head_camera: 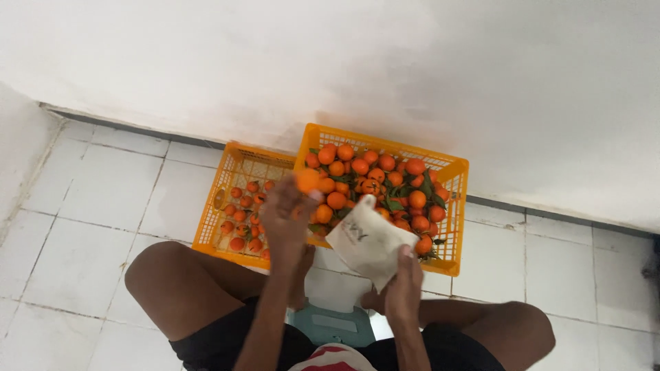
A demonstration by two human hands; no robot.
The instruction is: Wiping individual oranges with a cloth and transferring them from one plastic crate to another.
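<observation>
We observe the left hand gripping a round, smooth orange fruit over the near-left crate, while the right hand pinches a creased white card near the far-right crate.

The person sits low, with both bare knees spread wide toward the lower left and lower right of the frame. The left hand is raised near the centre, its forearm coming up from the bottom edge, and its fingers are closed on something small. The right hand is lower, at centre right, its fingers pinched together.
</observation>
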